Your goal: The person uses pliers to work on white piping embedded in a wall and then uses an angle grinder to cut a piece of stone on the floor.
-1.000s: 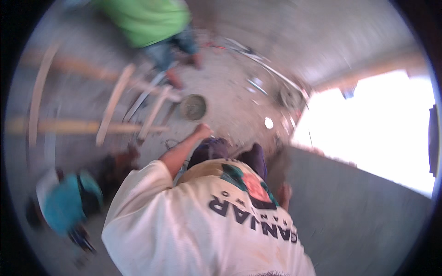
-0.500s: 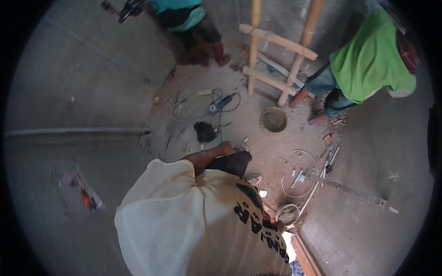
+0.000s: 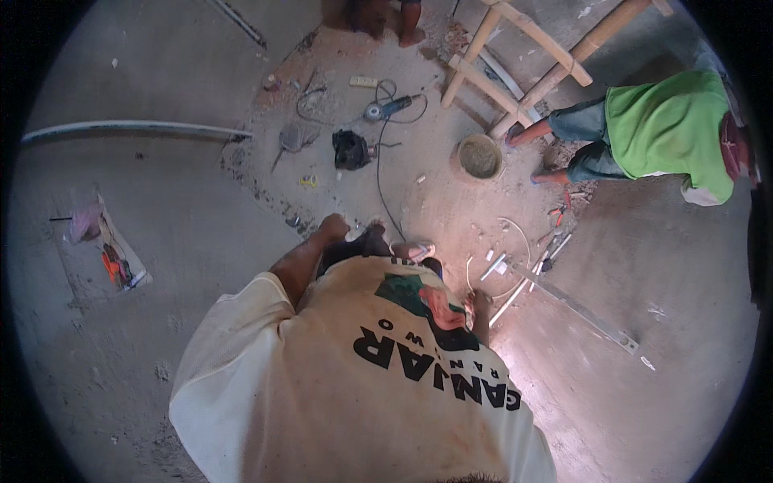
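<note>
My left hand (image 3: 334,227) hangs in front of my left knee, its fingers curled in and nothing visible in them. Low beside my right thigh is my right hand (image 3: 481,304), partly hidden by my shirt; its fingers do not show clearly. A small red-and-white thing (image 3: 469,303) lies against or near it, too unclear to name. On the floor ahead are an angle grinder (image 3: 378,110) with its cord, a crumpled black bag (image 3: 351,150) and a yellow tape roll (image 3: 307,180). Neither hand touches these.
A bucket of grey mortar (image 3: 480,156) stands beside a bamboo ladder (image 3: 515,105). A person in a green shirt (image 3: 668,137) is at the right; another person's legs (image 3: 409,24) show at the top. Right of me lie a long metal bar (image 3: 580,310), orange-handled pliers (image 3: 558,214) and pipes (image 3: 515,298).
My view has shifted, so the floor things sit higher in the picture. My left hand has moved left relative to my body. The small bucket by my right hand is now out of sight.
</note>
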Action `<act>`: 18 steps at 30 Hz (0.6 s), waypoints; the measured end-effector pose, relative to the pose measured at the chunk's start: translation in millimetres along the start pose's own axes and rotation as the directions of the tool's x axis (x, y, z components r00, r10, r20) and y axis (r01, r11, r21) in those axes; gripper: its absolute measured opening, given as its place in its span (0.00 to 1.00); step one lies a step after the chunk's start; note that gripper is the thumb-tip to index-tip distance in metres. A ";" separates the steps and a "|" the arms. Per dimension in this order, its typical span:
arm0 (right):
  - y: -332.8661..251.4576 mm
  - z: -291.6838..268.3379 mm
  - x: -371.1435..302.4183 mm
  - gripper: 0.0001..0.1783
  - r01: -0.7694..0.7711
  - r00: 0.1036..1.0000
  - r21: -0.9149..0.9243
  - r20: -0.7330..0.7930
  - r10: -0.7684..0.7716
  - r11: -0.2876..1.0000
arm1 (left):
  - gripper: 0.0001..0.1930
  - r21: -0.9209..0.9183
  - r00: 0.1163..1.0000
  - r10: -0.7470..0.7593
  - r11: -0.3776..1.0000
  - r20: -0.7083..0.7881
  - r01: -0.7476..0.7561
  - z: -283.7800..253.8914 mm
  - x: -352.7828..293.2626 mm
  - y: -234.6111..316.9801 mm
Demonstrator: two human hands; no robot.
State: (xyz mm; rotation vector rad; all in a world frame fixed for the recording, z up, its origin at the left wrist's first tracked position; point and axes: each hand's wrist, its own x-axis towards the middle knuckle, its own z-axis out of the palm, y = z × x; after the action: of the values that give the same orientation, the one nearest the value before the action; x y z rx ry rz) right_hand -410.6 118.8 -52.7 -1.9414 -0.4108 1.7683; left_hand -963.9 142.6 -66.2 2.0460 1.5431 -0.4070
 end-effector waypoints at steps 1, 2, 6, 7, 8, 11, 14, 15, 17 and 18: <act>7.1 2.6 2.0 0.07 0.036 0.998 -0.069 0.052 -0.033 0.997 | 0.12 0.122 0.991 0.133 0.983 0.023 -0.135 -12.3 -7.4 2.3; -17.4 35.8 -9.6 0.07 -0.005 1.000 -0.069 0.006 0.005 0.998 | 0.11 0.127 0.994 0.104 0.987 -0.026 -0.100 -0.9 -12.4 -5.0; -18.5 29.5 4.9 0.11 -0.120 0.981 0.011 0.155 0.117 0.993 | 0.10 0.039 0.988 0.023 0.999 -0.150 -0.017 40.6 -24.8 -16.9; -31.8 44.7 -3.9 0.08 -0.089 0.991 -0.084 0.096 0.097 0.992 | 0.10 0.005 0.985 -0.018 1.000 -0.171 0.020 40.9 -25.8 -22.9; -39.1 60.0 -16.5 0.06 -0.059 0.998 -0.174 0.013 0.063 0.983 | 0.09 0.034 0.985 -0.010 0.999 -0.170 0.016 43.9 -30.5 -26.2; -56.7 71.6 -14.6 0.03 -0.037 0.999 -0.223 -0.039 0.029 0.974 | 0.08 0.045 0.977 -0.004 0.999 -0.211 0.014 52.7 -38.6 -37.6; -79.9 88.9 -4.7 0.03 -0.004 1.000 -0.372 -0.030 -0.008 0.928 | 0.08 -0.070 0.956 -0.105 0.994 -0.275 0.089 55.6 -42.9 -45.5; -93.5 91.2 4.2 0.03 -0.025 0.999 -0.455 0.011 0.033 0.890 | 0.08 -0.127 0.948 -0.165 0.983 -0.272 0.135 50.2 -44.8 -45.3; -107.0 106.5 23.8 0.04 0.069 0.997 -0.426 0.056 -0.050 0.902 | 0.09 -0.440 0.883 -0.422 0.846 -0.206 0.301 36.3 -45.7 -45.7; -117.6 112.3 33.3 0.04 0.119 0.993 -0.409 0.074 -0.097 0.905 | 0.10 -0.662 0.804 -0.588 0.640 -0.093 0.391 24.1 -47.5 -41.4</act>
State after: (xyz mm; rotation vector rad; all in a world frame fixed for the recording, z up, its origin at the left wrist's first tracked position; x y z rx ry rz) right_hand -506.3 251.4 -23.8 -2.1015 -0.9608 1.7678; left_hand -1015.5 99.3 -70.0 1.1767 2.0871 0.2372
